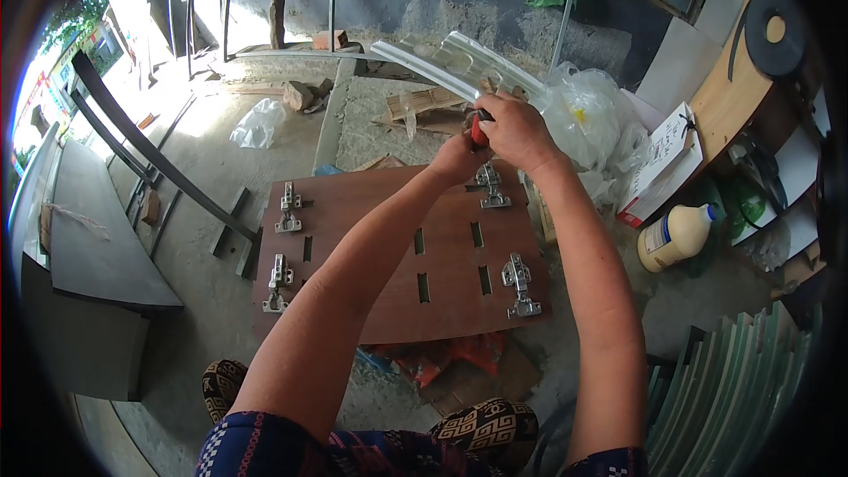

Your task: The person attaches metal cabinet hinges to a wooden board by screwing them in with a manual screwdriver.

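Observation:
My right hand (pixel 519 131) is closed around a tool with a red and black handle (pixel 479 131); its working end is hidden, so its kind cannot be told. Just below and left, my left hand (pixel 458 161) is closed against it, and what its fingers grip is hidden. Both hands are over the far edge of a brown wooden board (pixel 380 212) with several rectangular slots. Metal hinges sit on the board: one far right (pixel 491 185) under my hands, one near right (pixel 519 285), one far left (pixel 288 208) and one near left (pixel 278 283).
Pale metal rails (pixel 428 71) extend behind my hands, beside clear plastic bags (pixel 587 119). At right are a white box (pixel 662 163), a jug of cream-coloured liquid (pixel 676 237) and stacked green-edged panels (pixel 733 389). Dark curved strips (pixel 163 155) and grey panels (pixel 106 230) stand left.

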`<state>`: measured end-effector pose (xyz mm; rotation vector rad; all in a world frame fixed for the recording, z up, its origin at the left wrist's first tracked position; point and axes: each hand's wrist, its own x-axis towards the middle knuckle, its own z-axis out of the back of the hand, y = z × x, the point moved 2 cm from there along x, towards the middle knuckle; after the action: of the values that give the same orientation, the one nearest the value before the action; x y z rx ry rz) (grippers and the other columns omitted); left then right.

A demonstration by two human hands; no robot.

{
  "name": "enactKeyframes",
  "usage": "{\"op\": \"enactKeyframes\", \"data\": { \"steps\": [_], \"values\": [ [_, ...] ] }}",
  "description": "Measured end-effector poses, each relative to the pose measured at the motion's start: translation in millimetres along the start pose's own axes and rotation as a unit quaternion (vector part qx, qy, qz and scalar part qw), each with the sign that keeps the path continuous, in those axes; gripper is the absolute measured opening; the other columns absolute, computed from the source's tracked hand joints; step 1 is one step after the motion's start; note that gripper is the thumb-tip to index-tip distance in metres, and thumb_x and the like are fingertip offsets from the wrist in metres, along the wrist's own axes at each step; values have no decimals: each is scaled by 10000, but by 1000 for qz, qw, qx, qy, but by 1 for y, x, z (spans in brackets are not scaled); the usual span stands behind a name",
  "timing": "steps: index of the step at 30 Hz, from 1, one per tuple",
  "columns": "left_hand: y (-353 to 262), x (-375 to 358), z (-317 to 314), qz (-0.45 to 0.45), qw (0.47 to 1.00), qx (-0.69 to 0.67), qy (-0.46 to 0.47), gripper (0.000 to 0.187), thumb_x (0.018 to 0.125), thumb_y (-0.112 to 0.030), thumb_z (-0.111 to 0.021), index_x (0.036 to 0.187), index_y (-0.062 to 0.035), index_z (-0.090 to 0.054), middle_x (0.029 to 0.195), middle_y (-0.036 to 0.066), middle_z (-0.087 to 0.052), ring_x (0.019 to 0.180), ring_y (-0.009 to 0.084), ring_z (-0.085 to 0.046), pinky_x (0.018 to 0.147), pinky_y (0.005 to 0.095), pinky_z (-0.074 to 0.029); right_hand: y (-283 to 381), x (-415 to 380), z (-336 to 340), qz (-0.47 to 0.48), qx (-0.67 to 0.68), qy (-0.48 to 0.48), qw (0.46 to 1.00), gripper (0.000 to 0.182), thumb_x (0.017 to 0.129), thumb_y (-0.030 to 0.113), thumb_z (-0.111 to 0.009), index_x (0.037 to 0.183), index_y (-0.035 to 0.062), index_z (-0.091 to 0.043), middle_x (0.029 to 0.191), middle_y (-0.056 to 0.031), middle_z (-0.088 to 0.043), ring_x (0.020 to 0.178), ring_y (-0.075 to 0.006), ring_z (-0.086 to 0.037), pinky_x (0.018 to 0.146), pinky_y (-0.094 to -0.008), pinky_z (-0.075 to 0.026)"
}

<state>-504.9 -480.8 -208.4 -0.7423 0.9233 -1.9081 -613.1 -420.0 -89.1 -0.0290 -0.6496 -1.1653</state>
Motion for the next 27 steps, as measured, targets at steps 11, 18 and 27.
{"op": "enactKeyframes", "data": {
  "steps": [11, 18, 27],
  "values": [
    [4, 0, -1, -2, 1000, -8, 11, 373, 838, -259, -683, 1104, -8, -609, 1036, 157, -675, 998, 276, -632, 861, 374, -463, 4, 9, -4, -56, -29, 27, 998, 267, 783, 234, -682, 873, 2, -583, 834, -205, -652, 851, -385, -630, 767, -464, -488],
    [7, -3, -3, -32, 999, -33, -2, 385, 817, -307, -679, 1083, -38, -605, 1016, 179, -667, 1009, 336, -618, 849, 414, -469, 10, 8, 1, -54, -29, 26, 998, 298, 762, 267, -704, 855, 11, -585, 804, -199, -651, 832, -391, -628, 737, -470, -493],
    [-9, -7, -2, -24, 999, 16, -22, 409, 796, -334, -690, 1080, -57, -591, 986, 197, -660, 978, 387, -612, 812, 439, -480, 10, -13, 20, -76, 9, -7, 997, 306, 758, 293, -703, 824, 26, -568, 766, -178, -645, 806, -375, -635, 708, -466, -493]
  ]
}}
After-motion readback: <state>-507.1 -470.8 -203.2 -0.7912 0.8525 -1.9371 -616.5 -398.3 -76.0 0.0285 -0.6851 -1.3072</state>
